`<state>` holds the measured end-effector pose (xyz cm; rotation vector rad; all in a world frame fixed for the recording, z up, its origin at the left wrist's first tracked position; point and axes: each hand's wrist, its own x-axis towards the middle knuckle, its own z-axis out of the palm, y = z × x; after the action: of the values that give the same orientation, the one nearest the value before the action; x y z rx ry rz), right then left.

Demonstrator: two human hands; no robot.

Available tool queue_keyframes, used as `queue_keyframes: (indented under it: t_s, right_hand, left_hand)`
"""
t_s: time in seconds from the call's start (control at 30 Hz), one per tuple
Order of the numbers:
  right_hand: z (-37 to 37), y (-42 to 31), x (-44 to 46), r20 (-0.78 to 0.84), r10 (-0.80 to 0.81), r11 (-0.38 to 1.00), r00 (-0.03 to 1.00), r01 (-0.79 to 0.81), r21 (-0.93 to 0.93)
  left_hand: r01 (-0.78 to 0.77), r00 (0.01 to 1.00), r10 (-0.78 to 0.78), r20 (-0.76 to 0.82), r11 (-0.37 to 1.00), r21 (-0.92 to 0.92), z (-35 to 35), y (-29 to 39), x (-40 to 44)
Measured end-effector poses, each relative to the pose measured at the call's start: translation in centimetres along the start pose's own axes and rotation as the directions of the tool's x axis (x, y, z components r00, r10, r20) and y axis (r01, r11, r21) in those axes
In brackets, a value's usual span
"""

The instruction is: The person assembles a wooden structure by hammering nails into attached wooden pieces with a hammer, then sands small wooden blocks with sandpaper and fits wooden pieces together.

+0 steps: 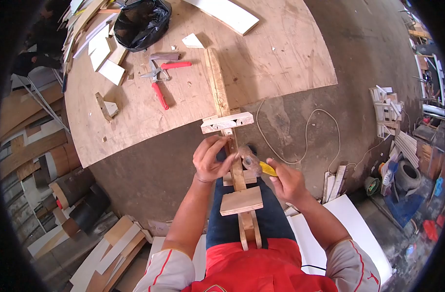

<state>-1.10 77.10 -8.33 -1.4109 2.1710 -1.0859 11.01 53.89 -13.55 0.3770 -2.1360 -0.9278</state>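
Note:
My right hand (289, 182) is wrapped round the yellow handle of a hammer (267, 168). The hammer's worn metal head is over a long wooden bar (237, 174), close to the fingertips of my left hand (211, 158). That left hand is closed at the bar's left side, its thumb and finger together; anything between them is too small to make out. Just beyond the fingers, a short pale crosspiece (228, 122) lies across the bar. Nearer my body, a small wooden block (241, 200) sits on it. The bar reaches from my lap onto the plywood table.
On the plywood table (290, 58) are red-handled snips (160, 80), a black plastic bag (140, 24), wood offcuts (107, 63) and a white board (227, 14). A cable (307, 138) loops over the floor at right. Stacked boards (110, 253) stand at lower left.

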Motion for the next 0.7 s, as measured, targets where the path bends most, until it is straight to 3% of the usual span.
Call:
queue_keyframes:
  t_s: [0.07,0.17,0.3,0.37,0.47,0.57,0.7]
  right_hand:
    - [0.1,0.4,-0.5,-0.025,0.007,1.0,1.0,-0.007,0.011]
    - [-0.4,0.9,-1.0,-0.005,0.047,0.999,0.999,-0.047,-0.011]
    - [-0.4,0.8,-1.2,-0.001,0.078,0.997,0.997,-0.078,-0.009]
    - [0.1,0.9,-1.0,-0.063,0.019,1.0,0.998,-0.019,0.009]
    - [0.0,0.7,-0.8,-0.059,-0.036,0.999,0.998,0.036,-0.001]
    - [-0.4,0.6,-1.0,0.011,-0.029,0.999,1.0,0.029,-0.024]
    - [-0.2,0.5,-1.0,0.056,-0.031,0.998,0.998,0.034,-0.052]
  left_hand:
    - [0.117,0.993,-0.118,-0.011,0.989,-0.089,-0.9,-0.3,-1.5]
    - [0.154,0.93,-0.155,-0.334,0.988,-0.032,-1.3,0.1,0.3]
    - [0.151,0.981,-0.149,0.127,0.989,-0.006,-3.4,-0.3,7.9]
    - [0.112,0.906,-0.106,0.41,0.994,0.009,-3.6,-0.6,10.8]
    - [0.077,0.776,-0.059,0.628,0.997,-0.001,-2.6,-1.3,12.5]
    - [0.159,0.705,-0.105,0.702,0.987,-0.011,-2.6,-1.1,13.0]
    - [0.23,0.714,-0.138,0.686,0.972,-0.044,-2.6,-1.1,12.7]
